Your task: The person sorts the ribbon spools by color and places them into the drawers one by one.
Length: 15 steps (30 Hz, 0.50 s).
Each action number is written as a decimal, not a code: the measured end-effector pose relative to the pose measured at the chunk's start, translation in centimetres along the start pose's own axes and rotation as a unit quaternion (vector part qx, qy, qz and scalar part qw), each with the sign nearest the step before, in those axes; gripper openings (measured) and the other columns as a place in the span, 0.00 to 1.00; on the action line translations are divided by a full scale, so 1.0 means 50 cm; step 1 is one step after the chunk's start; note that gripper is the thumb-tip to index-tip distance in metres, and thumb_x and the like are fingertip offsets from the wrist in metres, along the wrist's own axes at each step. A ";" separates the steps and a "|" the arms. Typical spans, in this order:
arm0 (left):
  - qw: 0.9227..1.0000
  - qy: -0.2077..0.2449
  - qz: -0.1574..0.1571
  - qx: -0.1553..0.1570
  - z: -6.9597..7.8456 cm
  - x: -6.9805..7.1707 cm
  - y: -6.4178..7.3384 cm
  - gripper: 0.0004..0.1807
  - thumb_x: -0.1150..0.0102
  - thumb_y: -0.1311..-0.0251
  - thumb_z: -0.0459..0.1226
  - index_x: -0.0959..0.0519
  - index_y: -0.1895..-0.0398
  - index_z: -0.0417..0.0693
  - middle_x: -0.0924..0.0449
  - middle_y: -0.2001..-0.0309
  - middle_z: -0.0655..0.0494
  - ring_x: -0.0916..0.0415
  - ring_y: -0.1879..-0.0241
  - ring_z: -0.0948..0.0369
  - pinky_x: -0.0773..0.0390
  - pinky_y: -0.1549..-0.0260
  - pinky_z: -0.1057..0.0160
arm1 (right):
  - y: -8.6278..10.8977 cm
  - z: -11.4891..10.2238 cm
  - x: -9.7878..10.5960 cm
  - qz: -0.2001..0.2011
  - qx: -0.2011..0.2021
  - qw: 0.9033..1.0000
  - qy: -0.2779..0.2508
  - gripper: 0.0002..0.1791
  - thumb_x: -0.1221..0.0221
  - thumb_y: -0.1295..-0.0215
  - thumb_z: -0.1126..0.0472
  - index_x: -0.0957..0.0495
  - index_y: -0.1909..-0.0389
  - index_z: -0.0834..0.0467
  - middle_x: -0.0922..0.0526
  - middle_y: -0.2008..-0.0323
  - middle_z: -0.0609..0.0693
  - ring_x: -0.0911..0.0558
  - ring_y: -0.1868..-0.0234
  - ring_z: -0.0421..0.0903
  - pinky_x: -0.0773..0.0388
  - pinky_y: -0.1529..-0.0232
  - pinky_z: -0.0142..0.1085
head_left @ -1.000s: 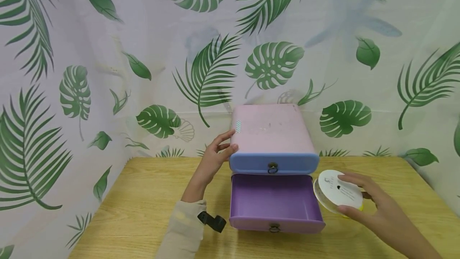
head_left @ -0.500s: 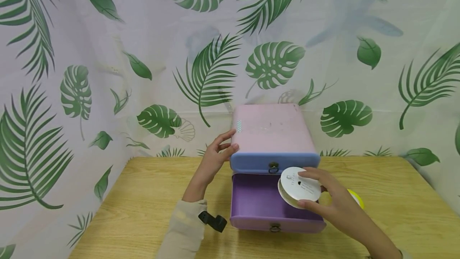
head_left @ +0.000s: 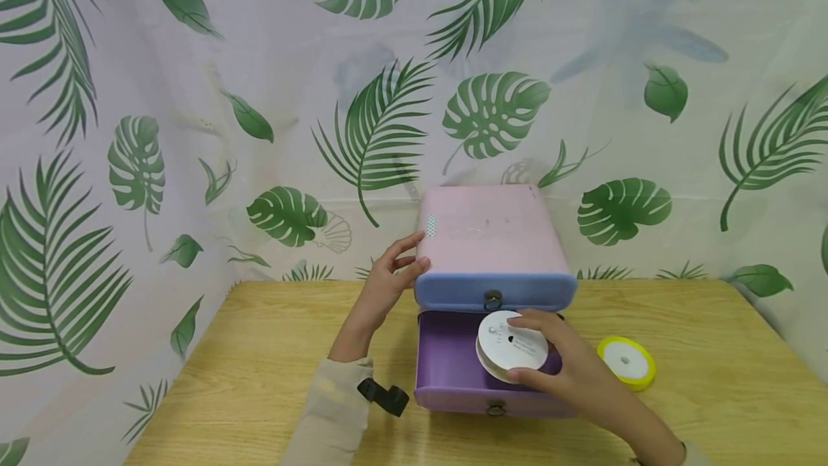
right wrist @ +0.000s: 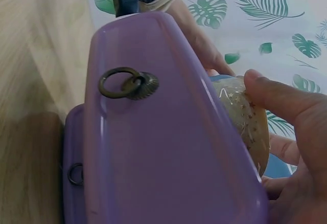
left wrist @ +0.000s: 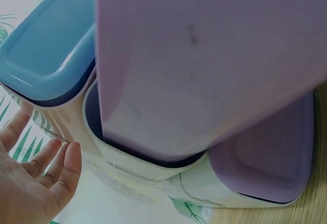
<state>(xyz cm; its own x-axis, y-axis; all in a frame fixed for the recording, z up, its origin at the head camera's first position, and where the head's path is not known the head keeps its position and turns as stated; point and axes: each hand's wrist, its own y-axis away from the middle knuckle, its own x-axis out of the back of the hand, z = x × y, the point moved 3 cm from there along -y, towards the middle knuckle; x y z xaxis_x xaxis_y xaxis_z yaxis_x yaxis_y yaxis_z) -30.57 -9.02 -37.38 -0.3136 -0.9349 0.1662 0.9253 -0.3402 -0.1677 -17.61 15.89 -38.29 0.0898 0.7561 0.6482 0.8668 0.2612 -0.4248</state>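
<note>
My right hand (head_left: 572, 362) pinches a white ribbon spool (head_left: 499, 352) between thumb and fingers, above the pulled-out purple drawer (head_left: 449, 354). In the right wrist view, patterned ribbon (right wrist: 239, 112) shows round the spool's edge, behind the drawer front. My left hand (head_left: 388, 280) touches the left side of the pink-topped drawer cabinet (head_left: 491, 232) with its fingertips. The left wrist view has those fingers (left wrist: 72, 168) loosely bent against the cabinet side, holding nothing. A blue drawer front (head_left: 459, 292) with a ring pull sits closed over the purple one.
A yellow-rimmed roll with a white centre (head_left: 626, 359) lies on the wooden table (head_left: 259, 380), right of the drawer. Another purple drawer (left wrist: 273, 155) sits closed below the pulled-out one. A leaf-patterned cloth (head_left: 272, 92) hangs behind the cabinet.
My right hand has carried the ribbon spool leftward from beside the cabinet to over the purple drawer, uncovering the yellow-rimmed roll. My left hand has stayed at the cabinet's side.
</note>
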 end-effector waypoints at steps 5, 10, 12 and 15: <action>1.000 0.001 0.003 0.000 -0.003 0.000 -0.002 0.30 0.44 0.35 0.43 0.35 0.29 0.60 0.41 0.28 0.55 0.37 0.33 0.49 0.24 0.45 0.50 | -0.004 -0.001 -0.014 -0.018 -0.004 1.000 0.015 0.32 0.26 0.54 0.52 0.23 0.46 0.51 0.23 0.43 0.56 0.25 0.41 0.57 0.27 0.45 0.30; 1.000 0.002 0.007 -0.001 -0.002 0.000 -0.002 0.30 0.43 0.36 0.43 0.35 0.29 0.60 0.41 0.28 0.55 0.36 0.33 0.49 0.23 0.46 0.50 | -0.005 -0.001 -0.024 -0.037 -0.005 0.999 0.019 0.32 0.27 0.54 0.49 0.24 0.46 0.50 0.24 0.43 0.53 0.25 0.42 0.52 0.26 0.44 0.34; 1.000 0.002 0.008 0.000 -0.002 0.000 -0.002 0.30 0.43 0.36 0.43 0.35 0.30 0.60 0.41 0.28 0.55 0.36 0.33 0.49 0.23 0.46 0.50 | -0.004 -0.001 -0.026 -0.045 -0.006 0.999 0.017 0.32 0.28 0.53 0.49 0.24 0.45 0.49 0.24 0.42 0.52 0.26 0.42 0.51 0.26 0.43 0.35; 1.000 0.001 0.008 0.002 -0.002 0.000 -0.002 0.30 0.43 0.35 0.42 0.34 0.30 0.60 0.40 0.28 0.56 0.36 0.33 0.50 0.23 0.46 0.50 | -0.003 -0.002 -0.028 -0.054 -0.010 0.998 0.014 0.32 0.28 0.53 0.48 0.24 0.45 0.50 0.25 0.42 0.53 0.25 0.41 0.54 0.25 0.43 0.41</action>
<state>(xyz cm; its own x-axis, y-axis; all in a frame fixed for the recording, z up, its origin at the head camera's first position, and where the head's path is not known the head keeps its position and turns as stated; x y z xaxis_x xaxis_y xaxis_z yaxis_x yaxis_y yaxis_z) -30.67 -9.00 -37.45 -0.2988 -0.9406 0.1613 0.9313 -0.3243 -0.1660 -17.84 14.74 -39.08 0.0088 0.7066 0.7076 0.8821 0.3279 -0.3383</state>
